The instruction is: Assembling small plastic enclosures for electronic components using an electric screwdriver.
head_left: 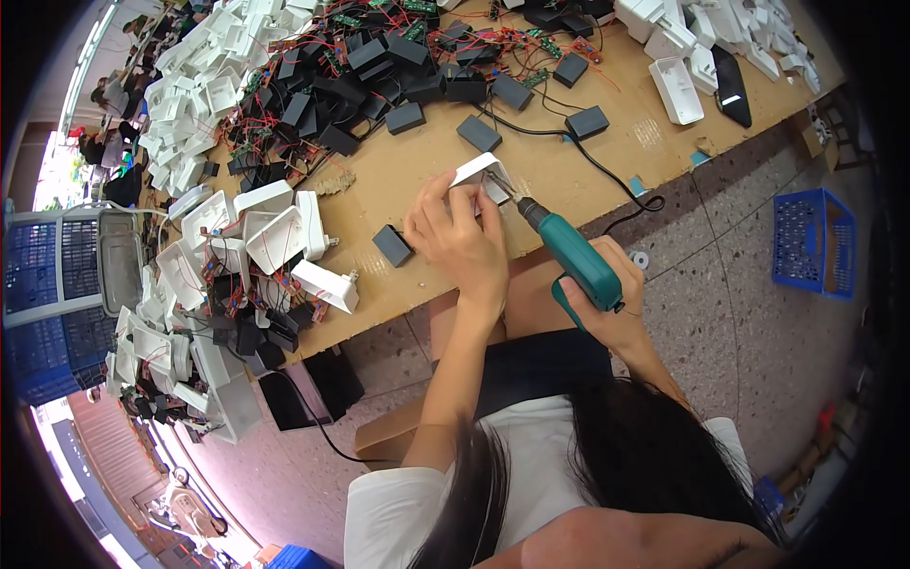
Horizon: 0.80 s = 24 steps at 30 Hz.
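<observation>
My left hand [460, 232] holds a white plastic housing [482, 174] tilted on the edge of the wooden workbench [417, 171]. My right hand [607, 318] grips a teal electric screwdriver [573, 256]. Its bit touches the housing's right side. A small dark grey box [391, 245] lies just left of my left hand. The screwdriver's black cable [607, 175] runs up across the bench.
White housings [275, 237] pile at the left. Black boxes with red wires and green circuit boards [379, 66] fill the far side. More white shells [692, 47] lie at the far right. A blue crate [810, 242] stands on the floor at right. Stacked crates [57, 284] sit far left.
</observation>
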Motion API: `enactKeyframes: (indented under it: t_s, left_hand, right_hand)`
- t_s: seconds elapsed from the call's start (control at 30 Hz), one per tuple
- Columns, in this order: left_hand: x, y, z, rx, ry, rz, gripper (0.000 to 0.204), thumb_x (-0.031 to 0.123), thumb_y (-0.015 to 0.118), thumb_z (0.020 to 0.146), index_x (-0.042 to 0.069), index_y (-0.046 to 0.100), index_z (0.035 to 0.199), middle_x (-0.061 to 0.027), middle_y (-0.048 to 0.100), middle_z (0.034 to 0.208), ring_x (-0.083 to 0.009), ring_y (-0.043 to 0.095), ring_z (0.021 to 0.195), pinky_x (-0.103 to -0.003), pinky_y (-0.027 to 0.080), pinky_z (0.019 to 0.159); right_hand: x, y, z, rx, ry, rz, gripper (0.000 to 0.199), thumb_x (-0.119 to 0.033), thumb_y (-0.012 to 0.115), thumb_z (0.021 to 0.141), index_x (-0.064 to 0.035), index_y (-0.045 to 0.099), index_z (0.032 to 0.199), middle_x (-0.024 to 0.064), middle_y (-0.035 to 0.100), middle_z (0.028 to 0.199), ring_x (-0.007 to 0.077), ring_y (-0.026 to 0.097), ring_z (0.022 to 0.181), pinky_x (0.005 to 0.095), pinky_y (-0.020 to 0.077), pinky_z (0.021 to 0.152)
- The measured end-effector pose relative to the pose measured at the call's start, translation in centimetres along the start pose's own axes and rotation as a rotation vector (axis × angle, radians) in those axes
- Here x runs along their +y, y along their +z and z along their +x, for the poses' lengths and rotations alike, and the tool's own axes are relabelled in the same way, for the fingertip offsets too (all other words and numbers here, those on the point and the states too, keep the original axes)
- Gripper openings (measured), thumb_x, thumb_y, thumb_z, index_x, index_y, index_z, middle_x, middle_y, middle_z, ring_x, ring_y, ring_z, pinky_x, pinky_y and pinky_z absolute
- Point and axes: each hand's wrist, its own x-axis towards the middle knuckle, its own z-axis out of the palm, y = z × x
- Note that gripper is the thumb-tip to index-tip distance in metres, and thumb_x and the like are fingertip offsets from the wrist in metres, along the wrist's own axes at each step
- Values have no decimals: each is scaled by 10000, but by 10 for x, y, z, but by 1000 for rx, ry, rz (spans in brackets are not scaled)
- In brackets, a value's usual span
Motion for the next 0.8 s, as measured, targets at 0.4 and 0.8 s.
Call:
enactKeyframes:
  t_s: [0.4,0.8]
  left_hand:
    - [-6,-19,-3,8,-9,-22,141,60,771,839,71,691,955,-73,637,1242,-295,598,1240,-481,392,1049]
    - [-13,-26,-5,27,-17,-17,134,64,771,832,82,688,935,-63,640,1240,-284,603,1241,-476,395,1044]
  right_hand:
    - [-18,7,-11,0,-5,-28,192,-54,769,853,47,689,994,139,660,937,278,648,837,349,513,745]
    - [-23,16,-18,17,-9,-35,192,-47,769,845,52,692,990,140,663,916,272,649,821,345,514,739]
